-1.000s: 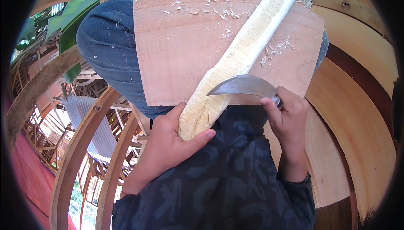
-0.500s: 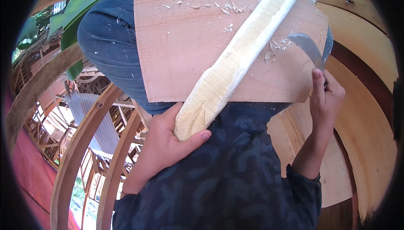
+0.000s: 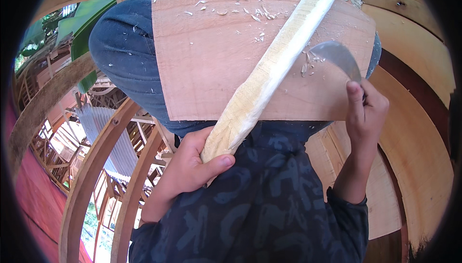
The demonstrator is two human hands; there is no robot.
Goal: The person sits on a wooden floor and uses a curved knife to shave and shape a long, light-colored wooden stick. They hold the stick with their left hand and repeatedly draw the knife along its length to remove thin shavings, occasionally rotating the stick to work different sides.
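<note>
A person's left hand (image 3: 190, 166) grips the near end of a pale carved wooden stick (image 3: 274, 65), steadying it slantwise across a flat board (image 3: 207, 65) on the lap, while the right hand (image 3: 365, 106) clasps a curved blade (image 3: 337, 56) raised just beside the stick.

Stick (image 3: 274, 65): pale cream-yellow, rough carved facets, runs from 7 to 1 o'clock. Board (image 3: 207, 65) under it: pinkish-tan w/ faint grain, speckled w/ pale shavings (image 3: 260, 10) at 12. Blade (image 3: 337, 58) at 2 o'clock: dull grey metal. Trousers (image 3: 125, 65) at 10: dark blue denim, flecked white. Shirt (image 3: 255, 205) at 6: navy w/ lighter blue-grey letter-like pattern. Curved planks (image 3: 414, 133) at 3: honey-yellow, one dark red-brown band. Leaves (image 3: 86, 27) at 10–11: bright green.
</note>
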